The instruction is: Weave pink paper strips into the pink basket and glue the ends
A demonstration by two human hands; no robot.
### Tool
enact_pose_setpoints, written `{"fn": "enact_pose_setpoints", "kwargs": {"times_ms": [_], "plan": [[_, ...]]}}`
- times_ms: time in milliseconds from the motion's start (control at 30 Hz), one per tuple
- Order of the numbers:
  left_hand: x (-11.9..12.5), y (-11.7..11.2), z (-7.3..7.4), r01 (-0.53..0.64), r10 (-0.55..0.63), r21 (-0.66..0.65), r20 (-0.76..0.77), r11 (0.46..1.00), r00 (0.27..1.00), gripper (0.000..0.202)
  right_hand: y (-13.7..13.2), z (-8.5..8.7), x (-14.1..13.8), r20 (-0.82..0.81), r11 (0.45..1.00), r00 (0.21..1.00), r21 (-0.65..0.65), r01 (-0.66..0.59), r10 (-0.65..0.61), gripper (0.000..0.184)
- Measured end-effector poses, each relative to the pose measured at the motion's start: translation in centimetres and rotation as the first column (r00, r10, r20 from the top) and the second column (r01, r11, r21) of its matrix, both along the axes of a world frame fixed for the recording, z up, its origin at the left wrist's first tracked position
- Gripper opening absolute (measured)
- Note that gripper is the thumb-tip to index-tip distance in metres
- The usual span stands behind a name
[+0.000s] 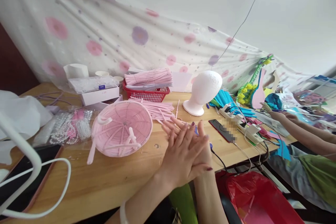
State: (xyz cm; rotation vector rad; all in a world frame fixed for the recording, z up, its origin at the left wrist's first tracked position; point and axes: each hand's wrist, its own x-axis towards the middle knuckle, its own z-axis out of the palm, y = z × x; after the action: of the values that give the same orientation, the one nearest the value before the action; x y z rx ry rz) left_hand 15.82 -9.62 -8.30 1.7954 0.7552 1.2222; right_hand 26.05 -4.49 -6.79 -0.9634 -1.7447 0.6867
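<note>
"Several bagged strands of white beads (pixel 84 126) lie on the left of the wooden table (pixel 105 182). And beside them?"

"A round pink woven basket (pixel 118 129), hollow side up with loose ends (pixel 91 153) showing, left of the hands (pixel 181 154). Farther back, pink strips (pixel 157 107) lie before a red plastic basket (pixel 149 95)."

"How are the hands?"

"Pressed together, the left hand (pixel 180 154) over the right hand (pixel 202 155), fingers spread."

"To the right?"

"A white foam mannequin head (pixel 206 89), far; a phone (pixel 220 129), nearer; then another person's arms (pixel 301 131)."
</note>
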Motion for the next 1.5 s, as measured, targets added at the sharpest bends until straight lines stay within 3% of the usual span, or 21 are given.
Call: {"fn": "enact_pose_setpoints", "kwargs": {"times_ms": [67,133,200,267,300,333,367,467,567,667,767,900,1000,1100,1167,1233,1300,1333,1400,1433,1500], "plan": [[0.6,0.6,0.0,-0.113,0.130,0.097,-0.189,0.989,0.973,0.087,-1.9,1.6,0.2,-0.177,0.998,0.983,-0.023,-0.064,0.059,0.082],[1.4,0.9,0.4,-0.189,0.182,-0.078,-0.089,0.979,0.979,0.083,-3.1,2.4,0.3,-0.352,0.995,0.936,0.095,0.015,0.019,0.079],[1.7,0.6,1.2,-0.071,0.140,-0.358,0.172,0.931,0.975,0.080,-2.8,2.0,0.5,-0.269,0.981,0.963,0.178,0.079,-0.029,0.082],[1.2,-0.2,2.3,0.112,0.082,-0.474,0.370,0.873,0.925,0.082,-1.0,0.9,1.0,-0.113,0.992,0.993,0.113,0.056,-0.044,0.076],[0.8,-0.7,2.8,0.146,0.058,-0.470,0.392,0.871,0.918,0.079,0.2,0.3,1.4,-0.060,0.998,0.997,0.041,0.057,-0.054,0.069],[0.1,-1.2,3.3,0.145,0.052,-0.457,0.390,0.878,0.919,0.076,1.4,-0.4,1.8,0.020,0.982,0.986,-0.092,0.166,-0.165,0.066],[-0.5,-1.7,3.8,0.127,0.040,-0.433,0.356,0.892,0.933,0.075,2.5,-1.0,2.2,0.025,0.958,0.969,-0.143,0.247,-0.246,0.072],[-2.0,-2.3,4.3,-0.117,0.190,-0.374,0.166,0.920,0.968,0.062,3.8,-1.9,2.8,0.004,0.922,0.943,-0.207,0.327,-0.334,0.080],[-2.5,-1.7,4.0,-0.352,0.381,-0.332,0.025,0.875,0.924,0.054,2.6,-1.6,2.3,-0.170,0.930,0.960,-0.332,0.155,-0.221,0.067],[-2.8,-1.1,3.6,-0.402,0.411,-0.344,-0.050,0.849,0.910,0.053,0.9,-0.5,1.5,-0.386,0.907,0.913,-0.419,-0.047,-0.130,0.055],[-3.0,-1.0,3.6,-0.345,0.360,-0.397,-0.037,0.851,0.932,0.048,-0.1,0.3,1.1,-0.435,0.911,0.895,-0.401,-0.096,-0.097,0.051],[-2.4,-0.8,3.8,-0.198,0.255,-0.400,0.094,0.895,0.962,0.052,-1.6,0.8,0.1,-0.430,0.935,0.903,-0.316,-0.161,0.010,0.046],[-2.2,-0.5,3.6,-0.229,0.281,-0.319,0.128,0.920,0.951,0.038,-3.3,1.3,0.1,-0.252,0.941,0.953,-0.248,-0.232,0.169,0.036],[-3.0,-0.6,3.1,-0.279,0.329,-0.347,0.094,0.895,0.940,0.049,-4.3,1.9,1.9,-0.042,0.910,0.941,-0.246,-0.335,0.335,0.031],[-4.1,-1.1,2.8,-0.312,0.348,-0.385,0.024,0.869,0.937,0.056,-4.3,2.1,3.6,-0.012,0.936,0.967,-0.248,-0.250,0.255,0.028],[-5.4,-1.8,2.8,-0.370,0.363,-0.363,-0.091,0.855,0.927,0.061,-3.9,2.3,4.8,-0.096,0.976,0.995,-0.219,0.010,-0.032,0.031],[-7.0,-3.0,3.4,-0.350,0.288,-0.350,-0.216,0.869,0.933,0.061,-3.4,2.3,5.1,-0.197,0.940,0.927,-0.188,0.283,-0.318,0.039],[-7.9,-3.7,3.9,-0.284,0.190,-0.377,-0.267,0.882,0.945,0.059,-3.2,2.2,5.1,-0.221,0.912,0.888,-0.171,0.372,-0.404,0.043],[-10.0,-5.3,5.0,-0.022,-0.136,-0.534,-0.256,0.845,0.957,0.044,-2.9,1.8,4.6,-0.211,0.890,0.865,-0.117,0.441,-0.456,0.056],[-11.2,-6.1,5.5,0.098,-0.290,-0.572,-0.254,0.814,0.923,0.043,-2.8,1.5,4.3,-0.195,0.895,0.873,-0.080,0.439,-0.446,0.063],[-14.0,-7.7,5.9,0.253,-0.426,-0.493,-0.277,0.833,0.861,0.034,-2.5,0.8,3.7,-0.166,0.915,0.902,-0.007,0.403,-0.398,0.071]]}}
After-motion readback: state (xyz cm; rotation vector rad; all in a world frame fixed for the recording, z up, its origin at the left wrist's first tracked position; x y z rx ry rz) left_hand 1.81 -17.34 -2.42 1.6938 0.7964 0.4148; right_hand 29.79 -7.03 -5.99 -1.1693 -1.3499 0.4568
